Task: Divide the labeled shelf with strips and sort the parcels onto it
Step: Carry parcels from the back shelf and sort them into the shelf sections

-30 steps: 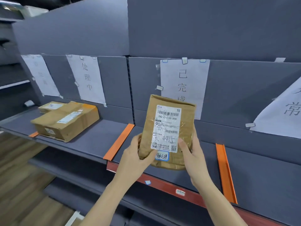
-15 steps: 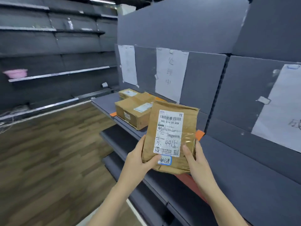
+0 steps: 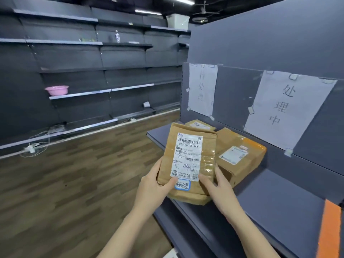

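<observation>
Two hands hold one brown parcel upright in front of me, its white shipping label facing the camera: my left hand grips the lower left edge with the thumb across the front, and my right hand grips the lower right edge the same way. I see the parcel raised over the front edge of the grey shelf, just ahead of a larger cardboard box lying on that shelf. Behind it lies a smaller flat parcel. On the back panel hang two paper signs, one to the left and one above the box. An orange strip lies across the shelf at the far right. A pink basin sits on distant shelving.
</observation>
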### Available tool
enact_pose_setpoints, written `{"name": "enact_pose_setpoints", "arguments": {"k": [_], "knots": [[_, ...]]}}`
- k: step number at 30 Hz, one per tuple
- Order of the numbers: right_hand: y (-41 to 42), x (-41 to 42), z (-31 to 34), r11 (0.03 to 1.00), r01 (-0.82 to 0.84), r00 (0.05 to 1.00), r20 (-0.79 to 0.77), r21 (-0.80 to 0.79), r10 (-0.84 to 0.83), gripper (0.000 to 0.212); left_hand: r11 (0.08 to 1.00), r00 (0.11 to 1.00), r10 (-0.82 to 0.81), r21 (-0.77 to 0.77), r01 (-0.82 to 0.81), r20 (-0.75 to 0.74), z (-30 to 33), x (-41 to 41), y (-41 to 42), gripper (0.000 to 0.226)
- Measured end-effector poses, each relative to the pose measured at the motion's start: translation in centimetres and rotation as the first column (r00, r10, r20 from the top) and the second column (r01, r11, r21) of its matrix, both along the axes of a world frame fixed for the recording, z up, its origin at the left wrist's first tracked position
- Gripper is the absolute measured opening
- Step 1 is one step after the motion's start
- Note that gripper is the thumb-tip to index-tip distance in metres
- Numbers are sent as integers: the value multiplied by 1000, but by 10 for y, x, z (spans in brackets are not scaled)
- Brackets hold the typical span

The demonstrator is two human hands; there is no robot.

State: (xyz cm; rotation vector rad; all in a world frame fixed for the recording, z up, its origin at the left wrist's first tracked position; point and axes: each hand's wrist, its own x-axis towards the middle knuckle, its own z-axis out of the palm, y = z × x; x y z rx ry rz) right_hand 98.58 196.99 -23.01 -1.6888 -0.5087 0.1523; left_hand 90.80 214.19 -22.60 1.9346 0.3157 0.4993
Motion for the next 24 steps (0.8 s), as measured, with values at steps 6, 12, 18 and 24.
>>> {"name": "enact_pose_setpoints", "arguments": {"k": [6,12,18,24], "knots": [[72,74,-16,997,-13,1000,21,-71,15,53,1000,1000,26,-9,-26,-8,-13,70,71,51],[145,183,-31,999,30,1000,5,-25,-30,47,999,1000,-10,35,10,0,-18,184,141,48],[205,300,-24,970,174,977,153,-172,-148,45,996,997,-70,57,70,-18,-6,308,206,47],[239,369,-36,954,177,982,103,-240,-157,48,984,985,-140,99,150,-105,-22,394,256,47]]}}
